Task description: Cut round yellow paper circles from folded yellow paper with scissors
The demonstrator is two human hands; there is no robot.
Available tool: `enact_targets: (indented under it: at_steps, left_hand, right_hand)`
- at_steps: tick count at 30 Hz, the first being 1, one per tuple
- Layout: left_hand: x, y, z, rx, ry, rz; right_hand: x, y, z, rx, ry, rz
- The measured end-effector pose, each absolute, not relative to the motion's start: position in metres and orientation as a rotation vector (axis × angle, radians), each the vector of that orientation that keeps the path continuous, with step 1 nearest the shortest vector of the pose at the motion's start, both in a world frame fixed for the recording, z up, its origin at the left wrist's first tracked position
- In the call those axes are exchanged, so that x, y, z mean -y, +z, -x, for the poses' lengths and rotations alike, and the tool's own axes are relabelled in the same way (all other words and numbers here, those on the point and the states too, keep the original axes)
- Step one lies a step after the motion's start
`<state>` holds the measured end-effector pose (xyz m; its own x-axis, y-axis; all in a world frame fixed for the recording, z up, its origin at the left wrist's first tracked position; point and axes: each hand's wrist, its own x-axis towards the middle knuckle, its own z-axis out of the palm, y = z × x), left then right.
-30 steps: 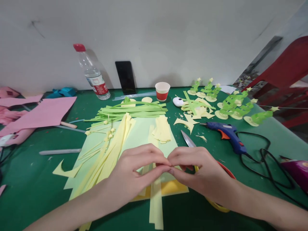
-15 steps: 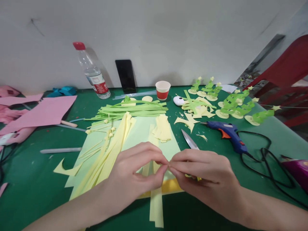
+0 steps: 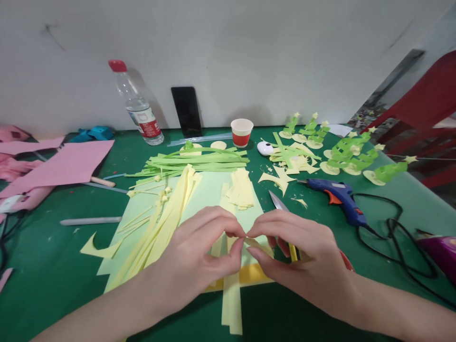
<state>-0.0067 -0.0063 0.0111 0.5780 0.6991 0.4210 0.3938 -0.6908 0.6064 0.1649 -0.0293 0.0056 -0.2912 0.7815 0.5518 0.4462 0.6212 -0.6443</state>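
Note:
My left hand point(image 3: 210, 249) is closed in a pinch, thumb and forefinger meeting on a narrow pale yellow paper strip point(image 3: 262, 245). The strip runs rightward under the fingers of my right hand point(image 3: 302, 249), whose fingertips press at the same spot, with the thumb a little lower. Most of the pinched end is hidden. Beneath both hands lie a light green paper sheet point(image 3: 210, 190) and long yellow strips point(image 3: 231, 304). Scissors point(image 3: 278, 202) lie partly under my right hand. More long yellow strips point(image 3: 167, 223) fan out beside my left hand, near small yellow stars on thin strips point(image 3: 166, 194).
Green strips point(image 3: 195, 164), a paper cup point(image 3: 242, 133), a phone point(image 3: 186, 112) and a bottle point(image 3: 144, 118) stand or lie along the wall. A blue glue gun point(image 3: 337, 197) with its cord is at right, below several green spiral ornaments point(image 3: 342, 156). Pink sheets point(image 3: 67, 164) lie left.
My right thumb has moved away from its forefinger, and the right hand has opened somewhat. A yellow strip now shows between the hands. The things on the table stay put.

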Motion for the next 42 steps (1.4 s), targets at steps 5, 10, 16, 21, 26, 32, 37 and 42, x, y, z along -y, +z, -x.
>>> enact_targets:
  at_steps: [5, 10, 16, 21, 26, 32, 37, 42]
  left_hand:
    - [0.011, 0.012, 0.008, -0.853, 0.846, -2.49]
    - [0.007, 0.012, 0.006, -0.897, 0.787, -2.384]
    - [-0.012, 0.011, 0.007, -0.984, 0.587, -1.861]
    - [-0.005, 0.009, 0.001, -0.684, 0.355, -1.452]
    - [0.0, 0.006, -0.002, -0.722, 0.283, -1.337]
    - [-0.002, 0.003, 0.001, -0.737, 0.274, -1.196]
    - [-0.002, 0.0, 0.005, -0.752, 0.291, -1.15]
    - [-0.004, 0.004, 0.002, -0.737, 0.348, -1.132]
  right_hand:
    - [0.032, 0.004, -0.165, 1.985, 0.46, 0.988]
    - [0.036, 0.005, -0.165, 1.911, 0.503, 0.954]
    - [0.029, 0.013, -0.169, 1.494, 0.911, 1.013]
    - [0.025, 0.013, -0.17, 1.258, 1.437, 1.061]
    - [0.023, 0.014, -0.168, 1.295, 1.42, 1.185]
    - [0.015, 0.019, -0.18, 1.59, 1.034, 1.299]
    - [0.031, 0.004, -0.221, 2.048, 0.64, 1.963]
    - [0.057, -0.035, -0.248, 2.009, 0.721, 2.169]
